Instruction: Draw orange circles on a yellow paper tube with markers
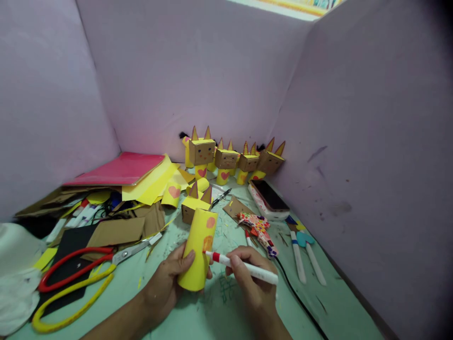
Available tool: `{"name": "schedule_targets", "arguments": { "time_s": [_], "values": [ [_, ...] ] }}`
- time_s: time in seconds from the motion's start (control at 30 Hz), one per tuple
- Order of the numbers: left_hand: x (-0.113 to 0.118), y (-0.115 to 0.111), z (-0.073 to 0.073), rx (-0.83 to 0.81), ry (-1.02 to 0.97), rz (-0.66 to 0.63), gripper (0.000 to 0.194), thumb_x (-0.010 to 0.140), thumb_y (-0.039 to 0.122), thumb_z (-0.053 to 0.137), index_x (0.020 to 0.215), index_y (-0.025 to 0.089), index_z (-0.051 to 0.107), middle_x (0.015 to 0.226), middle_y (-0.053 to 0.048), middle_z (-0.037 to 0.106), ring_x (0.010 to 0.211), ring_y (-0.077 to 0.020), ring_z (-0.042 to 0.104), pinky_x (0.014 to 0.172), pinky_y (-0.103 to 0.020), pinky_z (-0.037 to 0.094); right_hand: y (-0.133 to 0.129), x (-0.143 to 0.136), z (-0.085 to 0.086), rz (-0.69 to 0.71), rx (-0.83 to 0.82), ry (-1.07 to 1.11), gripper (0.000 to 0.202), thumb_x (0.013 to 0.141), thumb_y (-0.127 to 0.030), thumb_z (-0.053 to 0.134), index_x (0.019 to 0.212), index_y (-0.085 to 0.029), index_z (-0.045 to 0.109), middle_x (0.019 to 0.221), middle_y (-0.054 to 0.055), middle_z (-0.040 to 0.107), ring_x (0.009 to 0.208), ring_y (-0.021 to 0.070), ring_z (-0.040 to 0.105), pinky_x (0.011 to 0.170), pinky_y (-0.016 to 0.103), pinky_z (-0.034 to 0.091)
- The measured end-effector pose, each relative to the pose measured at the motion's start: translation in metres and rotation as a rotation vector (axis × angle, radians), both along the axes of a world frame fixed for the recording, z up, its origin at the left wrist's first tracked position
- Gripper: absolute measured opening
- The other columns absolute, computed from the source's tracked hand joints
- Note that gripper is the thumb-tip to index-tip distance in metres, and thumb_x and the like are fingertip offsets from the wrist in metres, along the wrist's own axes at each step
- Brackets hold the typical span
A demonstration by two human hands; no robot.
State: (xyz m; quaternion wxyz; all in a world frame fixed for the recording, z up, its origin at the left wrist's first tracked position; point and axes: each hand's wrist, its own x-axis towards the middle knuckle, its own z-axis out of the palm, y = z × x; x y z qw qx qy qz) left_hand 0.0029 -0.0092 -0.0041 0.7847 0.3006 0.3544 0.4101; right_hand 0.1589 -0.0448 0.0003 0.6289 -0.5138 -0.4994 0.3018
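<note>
My left hand (170,278) is wrapped round a yellow paper tube (194,259), which stands tilted above the table. On the tube's right side are a round orange-pink spot and, lower down, a larger orange patch. A white marker (244,267) with a red collar is pinched in my right hand (253,278), its tip touching the tube at the lower patch. Just behind the tube sits a cardboard box head (189,212) with a yellow top and two pointed ears.
Scissors (120,255) with red and yellow handles lie at left, near cardboard scraps (116,231) and a red sheet (120,168). Several box-headed figures (226,160) stand at the back. A phone (271,194), a patterned glue gun (260,229) with a black cord and white markers (298,257) lie at right.
</note>
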Motion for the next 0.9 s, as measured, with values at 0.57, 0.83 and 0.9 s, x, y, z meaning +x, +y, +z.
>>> {"name": "schedule_targets", "arguments": {
  "time_s": [0.57,0.83,0.9],
  "values": [
    [-0.0005,-0.0009,0.0016,-0.003,-0.069,-0.020,0.028,0.076,0.031,0.063,0.096,0.011,0.062,0.080,-0.011,0.068,0.063,-0.0233,0.064,0.048,-0.031,0.049,0.0007,-0.0012,0.0010,-0.014,0.023,0.065,0.026,0.076,-0.042,0.061,0.065,-0.019,0.065,0.053,0.000,0.060,0.050,0.0133,0.052,0.047,0.023,0.039],
    [-0.0008,0.0014,0.0025,-0.050,-0.068,0.056,0.026,0.076,0.018,0.063,0.101,0.009,0.062,0.088,-0.011,0.071,0.074,-0.0180,0.064,0.066,-0.027,0.049,0.0014,0.0008,-0.0027,0.036,0.020,-0.055,0.028,0.078,-0.041,0.059,0.064,-0.018,0.064,0.051,0.000,0.059,0.047,0.0126,0.050,0.046,0.022,0.037],
    [-0.0008,0.0014,0.0022,-0.041,-0.069,0.047,0.024,0.078,0.019,0.061,0.100,0.009,0.062,0.088,-0.011,0.071,0.076,-0.0198,0.065,0.070,-0.030,0.049,0.0023,0.0019,-0.0042,0.062,0.037,-0.094,0.027,0.079,-0.040,0.058,0.066,-0.018,0.065,0.053,0.000,0.061,0.047,0.0129,0.052,0.046,0.022,0.039]
  ]
}}
